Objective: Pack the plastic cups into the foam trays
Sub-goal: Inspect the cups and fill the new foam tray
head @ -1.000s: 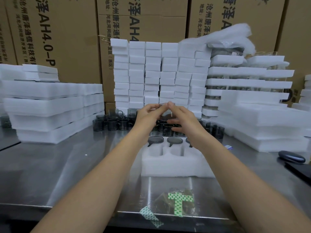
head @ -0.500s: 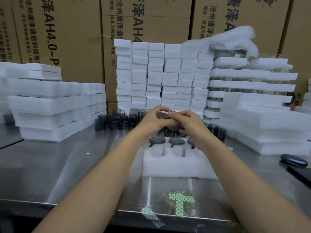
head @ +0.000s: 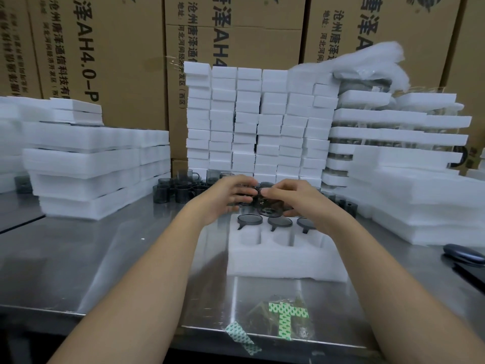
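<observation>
- Fingertips (head: 265, 191) of the right hand (head: 299, 199) curl over the top of a smoky plastic cup (head: 270, 206), with the thumb beneath it. We judge this a firm pinch.
- The left hand (head: 228, 197) meets the same cup from its left side, fingers curled against it. We hold it between both hands, and neither hand is spread open.
- The cup hangs just above the far row of the foam tray (head: 283, 261), over the middle of three seated cups (head: 249, 219). Its axis looks near upright, though blur keeps us from telling which end is up.
- The relation that matters is that the far row is full and the empty pockets (head: 282, 239) lie along the tray's near side, toward us from the cup. We judge the next move must bring the cup back toward the tray's near edge and down, squared to a pocket.
- Both hands are equally near the cup, and the right seems to carry more of the grip.
- Beyond the tray, loose cups (head: 178, 189) stand toward the far edge of the steel tabletop (head: 91, 253), in front of stacked foam blocks (head: 259, 122).
</observation>
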A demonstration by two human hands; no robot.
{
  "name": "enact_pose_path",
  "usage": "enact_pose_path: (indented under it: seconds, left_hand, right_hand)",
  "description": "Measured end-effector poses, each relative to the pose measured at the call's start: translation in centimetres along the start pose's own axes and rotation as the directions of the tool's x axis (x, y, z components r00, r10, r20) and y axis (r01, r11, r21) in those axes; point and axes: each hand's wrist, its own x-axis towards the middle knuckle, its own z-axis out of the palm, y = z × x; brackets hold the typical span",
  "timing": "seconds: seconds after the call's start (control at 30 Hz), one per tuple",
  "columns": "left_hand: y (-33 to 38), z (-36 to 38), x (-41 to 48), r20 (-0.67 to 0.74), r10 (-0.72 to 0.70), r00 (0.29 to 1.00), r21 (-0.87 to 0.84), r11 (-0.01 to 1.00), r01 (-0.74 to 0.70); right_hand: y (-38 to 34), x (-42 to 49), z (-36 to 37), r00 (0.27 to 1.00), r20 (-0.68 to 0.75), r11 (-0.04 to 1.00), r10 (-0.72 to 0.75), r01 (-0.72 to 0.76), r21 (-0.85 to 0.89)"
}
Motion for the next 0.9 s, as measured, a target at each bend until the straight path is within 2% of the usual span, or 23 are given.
enact_pose_path:
  seconds: [0.17, 0.27, 0.37, 0.47, 0.6, 0.77, 0.9]
  left_hand:
    - [-0.8, 1.9, 0.0, 0.072, 0.000, 0.997, 0.394, 0.919, -0.029]
    - [-1.7, 2.1, -0.1, 0.097, -0.002, 0.995, 0.506, 0.861, -0.048]
    - [-1.4, 2.2, -0.2, 0.089, 0.114, 0.990, 0.438, 0.888, -0.141]
    - [-0.8, 2.7, -0.1, 0.103, 0.210, 0.972, 0.349, 0.908, -0.233]
    - [-0.8, 3.4, -0.2, 0.116, 0.272, 0.955, 0.274, 0.916, -0.294]
    - [-0.4, 3.4, -0.4, 0.089, 0.258, 0.962, 0.172, 0.947, -0.270]
    - [-0.1, 2.9, -0.2, 0.015, 0.175, 0.984, 0.060, 0.983, -0.176]
  right_hand:
    - [1.2, 0.5, -1.6, 0.972, -0.233, 0.996, 0.036, -0.053, -0.066]
    - [2.1, 0.6, -2.1, 0.953, -0.300, 0.991, 0.039, -0.076, -0.112]
    - [2.4, 0.8, -2.0, 0.940, -0.336, 0.986, 0.054, -0.103, -0.131]
    - [2.1, 0.9, -1.5, 0.933, -0.351, 0.993, 0.078, -0.103, -0.053]
    - [1.6, 0.6, -0.9, 0.957, -0.274, 0.994, 0.100, -0.108, -0.013]
    - [0.8, 0.0, -0.7, 0.959, -0.280, 0.999, 0.035, -0.036, 0.001]
    - [0.2, -0.1, -1.0, 0.984, -0.165, 0.989, -0.064, 0.085, 0.125]
